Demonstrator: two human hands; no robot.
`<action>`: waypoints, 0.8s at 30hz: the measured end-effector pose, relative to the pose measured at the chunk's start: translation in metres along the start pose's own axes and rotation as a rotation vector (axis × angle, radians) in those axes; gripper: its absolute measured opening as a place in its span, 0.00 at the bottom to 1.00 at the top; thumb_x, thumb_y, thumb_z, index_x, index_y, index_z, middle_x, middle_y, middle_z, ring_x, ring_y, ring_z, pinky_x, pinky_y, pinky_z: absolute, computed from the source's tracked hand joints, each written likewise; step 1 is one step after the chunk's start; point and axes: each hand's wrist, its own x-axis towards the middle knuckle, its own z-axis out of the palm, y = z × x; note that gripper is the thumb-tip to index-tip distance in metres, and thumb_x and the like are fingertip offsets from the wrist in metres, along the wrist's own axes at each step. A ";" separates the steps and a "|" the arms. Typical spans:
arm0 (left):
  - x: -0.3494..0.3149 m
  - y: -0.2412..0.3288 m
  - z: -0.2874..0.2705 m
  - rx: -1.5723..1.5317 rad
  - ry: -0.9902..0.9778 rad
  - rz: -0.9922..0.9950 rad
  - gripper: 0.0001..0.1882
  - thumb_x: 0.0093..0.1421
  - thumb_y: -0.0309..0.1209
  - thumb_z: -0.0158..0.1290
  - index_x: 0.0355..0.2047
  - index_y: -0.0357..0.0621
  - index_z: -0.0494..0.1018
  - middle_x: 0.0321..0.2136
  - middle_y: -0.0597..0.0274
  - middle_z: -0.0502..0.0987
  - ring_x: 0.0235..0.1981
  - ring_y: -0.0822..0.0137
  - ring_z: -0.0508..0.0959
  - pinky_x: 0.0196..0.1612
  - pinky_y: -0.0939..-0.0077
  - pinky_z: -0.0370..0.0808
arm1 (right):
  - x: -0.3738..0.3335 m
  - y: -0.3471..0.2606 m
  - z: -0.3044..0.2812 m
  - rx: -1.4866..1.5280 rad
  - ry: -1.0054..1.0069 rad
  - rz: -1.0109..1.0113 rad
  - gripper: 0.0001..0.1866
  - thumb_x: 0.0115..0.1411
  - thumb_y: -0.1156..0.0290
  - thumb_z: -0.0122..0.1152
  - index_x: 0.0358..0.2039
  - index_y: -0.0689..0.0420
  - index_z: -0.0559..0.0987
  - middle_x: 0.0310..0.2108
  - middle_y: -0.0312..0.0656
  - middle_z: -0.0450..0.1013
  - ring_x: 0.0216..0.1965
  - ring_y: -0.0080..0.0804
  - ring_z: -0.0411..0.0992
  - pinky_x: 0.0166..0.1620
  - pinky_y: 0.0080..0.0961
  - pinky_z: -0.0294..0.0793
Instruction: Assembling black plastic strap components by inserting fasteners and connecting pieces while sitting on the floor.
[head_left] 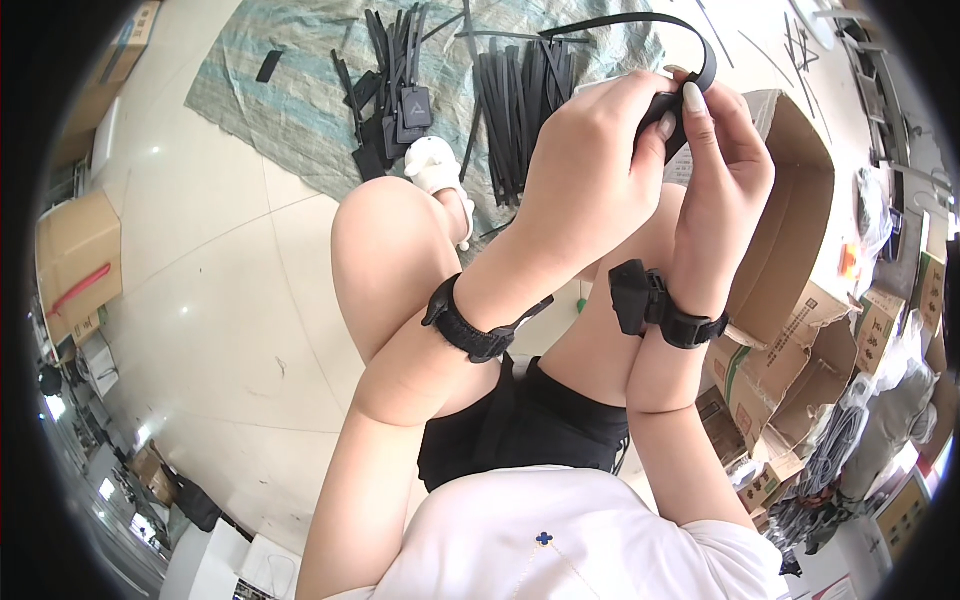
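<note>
Seated person, knees bare, hands raised together above the lap. Left hand (590,165) and right hand (725,165) were pressed close, both closed on one black strap (640,25): a flat, narrow, matte band that arched up and over from the fingers in a smooth loop, its thicker end piece (665,108) pinched between left thumb and right fingertips. Right nails were long and pale. Each wrist carried a black band with a webbed, woven look; the left wristband (470,325) lay flat, the right wristband (665,305) bore a blocky hard-plastic unit. Beyond the hands, on the floor, a bundle of straps (515,95) lay in a loose sheaf of straight black strips, and a second pile (390,85) beside it mixed strips with small flat tags of rounded-square shape. Both heaps rested on a woven sheet (290,90), pale teal and grey, coarse, crumpled at its edge. A white shoe (435,165), rounded and glossy, sat just before the piles, near the left knee. The floor (220,300) was pale glossy tile with thin joints and light spots. At the right, an open cardboard box (790,210), brown, soft-edged and worn, stood just beside the right forearm; smaller printed cartons (880,325) crowded beyond it. Another brown box (75,250) stood far left.
</note>
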 end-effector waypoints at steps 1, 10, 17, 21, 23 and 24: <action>0.000 0.000 0.000 0.004 0.002 -0.001 0.09 0.53 0.21 0.50 0.36 0.37 0.71 0.25 0.52 0.76 0.26 0.60 0.78 0.29 0.75 0.72 | 0.000 0.002 0.000 0.003 -0.003 0.001 0.07 0.54 0.76 0.59 0.33 0.66 0.76 0.33 0.32 0.69 0.32 0.15 0.66 0.36 0.10 0.64; 0.001 0.008 0.002 -0.083 -0.040 0.017 0.10 0.52 0.20 0.49 0.37 0.36 0.70 0.26 0.52 0.75 0.28 0.60 0.78 0.30 0.76 0.73 | -0.004 -0.005 0.002 0.220 0.030 0.055 0.09 0.59 0.76 0.50 0.38 0.67 0.74 0.37 0.41 0.72 0.35 0.20 0.69 0.40 0.14 0.67; 0.002 0.011 -0.007 -0.184 -0.043 -0.004 0.10 0.54 0.23 0.50 0.38 0.35 0.70 0.27 0.54 0.75 0.27 0.65 0.77 0.31 0.79 0.72 | 0.001 -0.003 -0.013 0.366 -0.138 0.096 0.12 0.60 0.76 0.47 0.43 0.66 0.72 0.43 0.44 0.71 0.42 0.26 0.69 0.49 0.22 0.68; 0.002 0.015 -0.009 -0.212 -0.049 0.038 0.11 0.54 0.24 0.50 0.38 0.35 0.70 0.27 0.54 0.75 0.27 0.63 0.77 0.31 0.78 0.72 | 0.000 0.000 -0.016 0.352 -0.149 0.070 0.14 0.60 0.75 0.47 0.45 0.67 0.70 0.43 0.46 0.70 0.43 0.27 0.69 0.47 0.22 0.70; 0.001 0.015 -0.007 -0.249 -0.039 0.041 0.11 0.54 0.24 0.51 0.38 0.36 0.70 0.27 0.53 0.75 0.28 0.63 0.77 0.32 0.78 0.72 | -0.002 0.000 -0.017 0.423 -0.118 0.079 0.14 0.58 0.78 0.50 0.44 0.67 0.72 0.45 0.47 0.70 0.47 0.31 0.68 0.53 0.26 0.63; 0.001 0.016 -0.007 -0.240 -0.036 0.051 0.11 0.54 0.24 0.51 0.39 0.36 0.70 0.29 0.53 0.75 0.30 0.61 0.78 0.33 0.77 0.73 | -0.001 -0.002 -0.015 0.399 -0.101 0.075 0.14 0.58 0.78 0.49 0.45 0.68 0.71 0.45 0.48 0.70 0.47 0.31 0.67 0.53 0.26 0.63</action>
